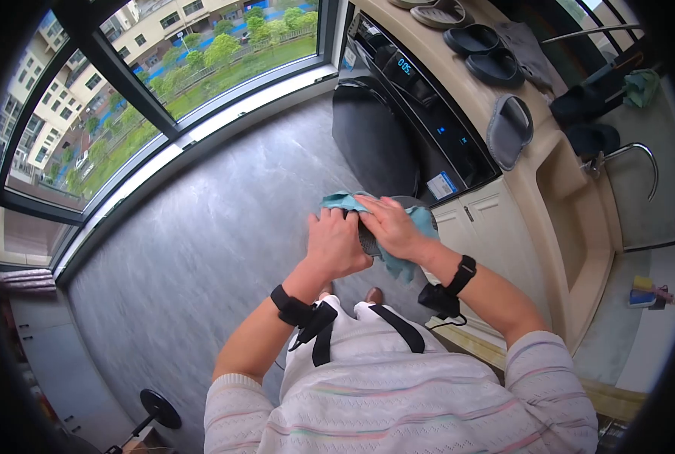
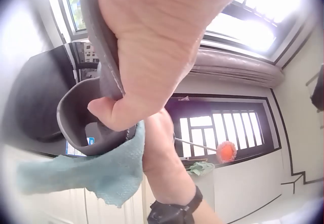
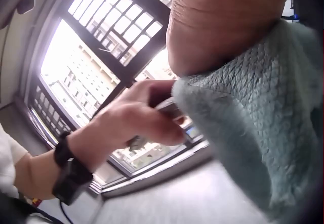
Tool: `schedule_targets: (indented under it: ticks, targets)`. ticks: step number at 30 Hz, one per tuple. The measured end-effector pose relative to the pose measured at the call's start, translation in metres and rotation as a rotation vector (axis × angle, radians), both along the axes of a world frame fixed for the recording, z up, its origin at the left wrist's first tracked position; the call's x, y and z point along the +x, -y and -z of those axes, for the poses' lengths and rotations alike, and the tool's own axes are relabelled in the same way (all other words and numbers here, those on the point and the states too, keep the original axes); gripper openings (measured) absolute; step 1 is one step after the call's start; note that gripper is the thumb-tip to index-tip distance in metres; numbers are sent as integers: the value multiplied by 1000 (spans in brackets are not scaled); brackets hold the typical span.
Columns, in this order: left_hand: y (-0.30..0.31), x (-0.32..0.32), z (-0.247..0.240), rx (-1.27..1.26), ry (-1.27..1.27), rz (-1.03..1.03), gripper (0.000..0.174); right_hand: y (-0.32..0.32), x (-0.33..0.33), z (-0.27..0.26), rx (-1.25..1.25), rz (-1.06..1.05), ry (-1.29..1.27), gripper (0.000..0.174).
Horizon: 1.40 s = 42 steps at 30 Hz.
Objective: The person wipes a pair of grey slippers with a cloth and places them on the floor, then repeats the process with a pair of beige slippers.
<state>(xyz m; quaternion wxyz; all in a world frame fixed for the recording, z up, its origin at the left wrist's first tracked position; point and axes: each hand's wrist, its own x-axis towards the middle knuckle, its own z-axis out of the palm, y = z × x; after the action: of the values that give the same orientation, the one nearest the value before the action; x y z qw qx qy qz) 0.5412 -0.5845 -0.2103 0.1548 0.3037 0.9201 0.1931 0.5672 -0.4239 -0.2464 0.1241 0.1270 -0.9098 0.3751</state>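
In the head view my left hand (image 1: 336, 244) grips a dark grey slipper, held in the air in front of me. The left wrist view shows the slipper (image 2: 76, 115) side-on, its rounded strap opening facing out and my left thumb curled over its edge. My right hand (image 1: 392, 228) holds a teal cloth (image 1: 402, 266) against the slipper, its fingers lying over the fabric. A corner of the cloth (image 2: 111, 176) hangs below the slipper. Up close in the right wrist view, the textured cloth (image 3: 258, 118) drapes under my right hand and hides most of the slipper.
Several slippers (image 1: 499, 66) line the beige counter (image 1: 538, 200) at right, one grey slipper (image 1: 510, 132) beside the sink (image 1: 561, 204). A black appliance (image 1: 428, 113) with a lit display stands below. Windows (image 1: 224, 60) run along the left, above the grey floor (image 1: 178, 250).
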Motion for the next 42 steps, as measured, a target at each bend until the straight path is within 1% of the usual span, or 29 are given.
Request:
schedule_targets:
  ticks: [1,2,3,5,7,9,11,12,13,14,15,17,18,20,21,22,24,25,26,28,31,32,34,35,37,38,40,41,42]
  targets:
    - [2,-1,-1,4,-4,-7,70,-14,-2,2,125,-25,81,34]
    - [5,-1,-2,68,-57,-31,73,-26,-4,4,247,-46,162,37]
    - [7,0,-3,130,-106,-54,76,-36,-5,4,248,-49,162,37]
    - [12,-1,-7,125,-111,-27,78,-51,-9,6,45,47,539,37]
    - [14,-2,-8,121,-113,7,80,-51,-15,11,91,69,537,34]
    - [14,-4,-9,186,-120,77,81,-51,-18,11,136,106,535,33]
    - [17,-3,-14,183,-130,124,83,-52,-18,7,234,179,385,34]
    - [17,-2,-16,177,-144,156,84,-56,-20,11,235,203,395,34]
    - [15,1,-18,184,-135,180,84,-61,-24,18,220,284,342,36]
    - [14,4,-19,198,-179,175,84,-67,-27,24,204,363,286,38]
    - [13,5,-19,213,-229,163,85,-74,-31,25,205,381,288,38]
    - [16,7,-13,196,-240,146,85,-85,-37,30,194,540,329,41]
    - [17,6,-10,176,-256,115,85,-85,-40,25,192,548,329,41]
    - [16,4,-9,160,-215,98,84,-77,-44,9,60,639,302,41]
    - [12,2,-12,181,-217,83,85,-64,-42,11,59,547,337,42]
    - [8,1,-14,205,-222,67,85,-44,-38,19,178,510,410,39]
    - [2,-2,-10,204,-221,40,85,1,-11,-7,217,307,226,26]
    - [1,-2,-6,198,-219,10,86,17,-1,-8,155,281,190,31]
    - [1,-2,0,196,-218,10,86,26,5,-8,269,212,113,37]
    - [2,-4,8,260,-261,-72,87,32,11,-11,302,174,26,38]
    - [4,-6,4,198,-227,-100,91,11,-2,-4,305,144,45,33]
    - [4,-7,1,183,-217,-109,92,-4,-10,-5,307,143,44,33]
    - [11,-7,-4,214,-230,-124,92,-34,-23,-5,223,265,454,28]
    - [15,-8,-5,244,-245,-141,93,-42,-25,0,222,262,454,28]
    - [21,-10,-6,255,-240,-152,93,-50,-31,6,-46,299,494,30]
    - [22,-10,-6,268,-233,-158,93,-52,-31,10,-47,299,495,30]
    - [22,-10,-5,268,-207,-154,93,-50,-33,8,-61,397,409,35]
    - [24,-9,-4,266,-181,-151,92,-51,-33,9,-64,399,411,35]
    - [25,-7,-3,264,-180,-148,92,-54,-34,10,-15,447,443,36]
